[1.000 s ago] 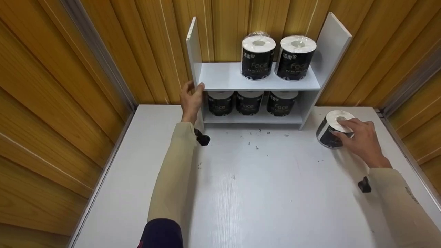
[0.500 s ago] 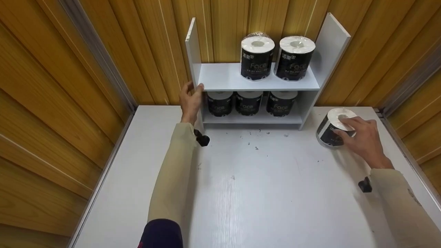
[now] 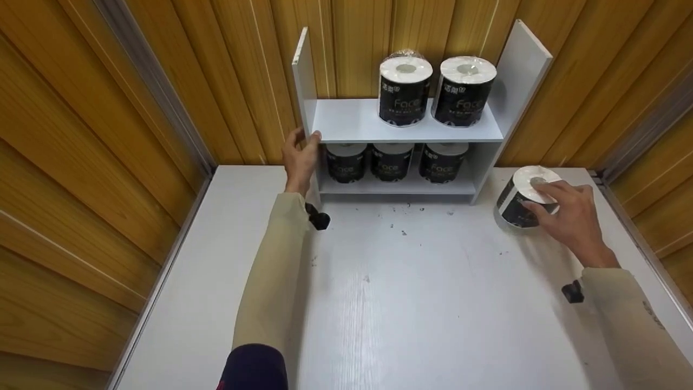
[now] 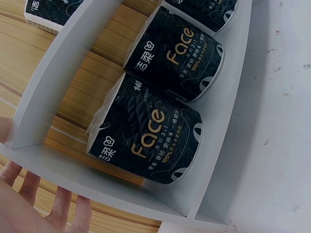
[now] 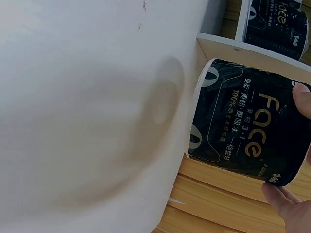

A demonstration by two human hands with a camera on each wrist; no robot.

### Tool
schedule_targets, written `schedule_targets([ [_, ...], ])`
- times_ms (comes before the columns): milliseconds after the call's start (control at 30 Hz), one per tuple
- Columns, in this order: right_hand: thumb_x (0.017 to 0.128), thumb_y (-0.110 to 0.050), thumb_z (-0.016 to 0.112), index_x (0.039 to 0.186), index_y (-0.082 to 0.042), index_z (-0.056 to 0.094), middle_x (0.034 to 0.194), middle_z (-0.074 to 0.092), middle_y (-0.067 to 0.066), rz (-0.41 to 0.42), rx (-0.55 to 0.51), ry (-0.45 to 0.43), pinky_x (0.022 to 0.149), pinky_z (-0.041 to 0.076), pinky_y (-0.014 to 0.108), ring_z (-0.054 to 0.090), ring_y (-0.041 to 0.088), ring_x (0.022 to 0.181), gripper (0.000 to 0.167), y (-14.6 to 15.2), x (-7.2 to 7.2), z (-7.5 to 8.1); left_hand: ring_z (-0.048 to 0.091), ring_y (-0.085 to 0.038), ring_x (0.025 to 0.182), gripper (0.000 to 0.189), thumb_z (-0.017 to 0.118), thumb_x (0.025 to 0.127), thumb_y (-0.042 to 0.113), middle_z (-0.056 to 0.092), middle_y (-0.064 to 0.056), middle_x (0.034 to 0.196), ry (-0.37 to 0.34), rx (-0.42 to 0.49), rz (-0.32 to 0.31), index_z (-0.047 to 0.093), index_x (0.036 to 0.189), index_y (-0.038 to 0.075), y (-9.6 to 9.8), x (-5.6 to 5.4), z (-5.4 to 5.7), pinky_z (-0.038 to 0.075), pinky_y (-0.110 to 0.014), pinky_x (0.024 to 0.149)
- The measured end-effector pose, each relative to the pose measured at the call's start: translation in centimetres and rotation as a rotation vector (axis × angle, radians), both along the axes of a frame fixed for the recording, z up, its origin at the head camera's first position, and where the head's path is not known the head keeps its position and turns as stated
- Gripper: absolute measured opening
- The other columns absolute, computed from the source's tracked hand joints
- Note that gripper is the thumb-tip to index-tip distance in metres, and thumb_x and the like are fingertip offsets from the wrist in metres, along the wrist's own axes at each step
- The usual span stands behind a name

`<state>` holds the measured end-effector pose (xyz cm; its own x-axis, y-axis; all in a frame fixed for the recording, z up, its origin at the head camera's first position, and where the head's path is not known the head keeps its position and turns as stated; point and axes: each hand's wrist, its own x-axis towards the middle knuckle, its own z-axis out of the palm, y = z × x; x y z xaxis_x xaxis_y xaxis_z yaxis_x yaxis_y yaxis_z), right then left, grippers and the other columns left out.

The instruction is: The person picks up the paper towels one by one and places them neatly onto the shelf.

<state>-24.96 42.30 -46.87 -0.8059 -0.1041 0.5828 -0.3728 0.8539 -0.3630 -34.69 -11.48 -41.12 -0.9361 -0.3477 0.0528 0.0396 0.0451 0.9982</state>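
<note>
My left hand (image 3: 301,161) grips the left side panel of the white shelf (image 3: 346,120), thumb at the front edge and fingers behind; the left wrist view shows the fingers (image 4: 58,208) curled round that panel. At the right, my right hand (image 3: 575,219) holds a toilet roll (image 3: 520,208) in a black "Face" wrapper by its upper part. In the right wrist view this roll (image 5: 243,121) is pinched between thumb and fingers, its base just off the tabletop. Two like rolls (image 3: 405,95) stand on the upper board; three more (image 3: 391,162) stand on the lower one.
The white table (image 3: 400,303) has small dark marks before the shelf. Wood-look wall panels (image 3: 357,49) rise close behind the shelf and along both sides. The shelf's right side panel (image 3: 522,76) stands between its boards and the held roll.
The roll in my right hand has risen slightly and shifted a little away from me. My left hand stays on the shelf's side panel.
</note>
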Motion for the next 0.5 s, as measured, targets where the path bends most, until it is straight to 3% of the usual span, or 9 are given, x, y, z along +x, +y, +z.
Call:
schedule_targets([
  [500,0.083,-0.009,0.09,0.126,-0.001,0.075,0.119,0.073,0.028,-0.012,-0.02,0.024,0.087,0.027,0.054,0.055,0.048,0.105,0.046,-0.93,0.51,0.71,0.046,-0.028,0.149,0.051,0.067,0.105,0.037,0.054,-0.007,0.154,-0.002,-0.021,-0.004,0.057,0.15,0.016,-0.02,0.16,-0.02,0.04,-0.045,0.122],
])
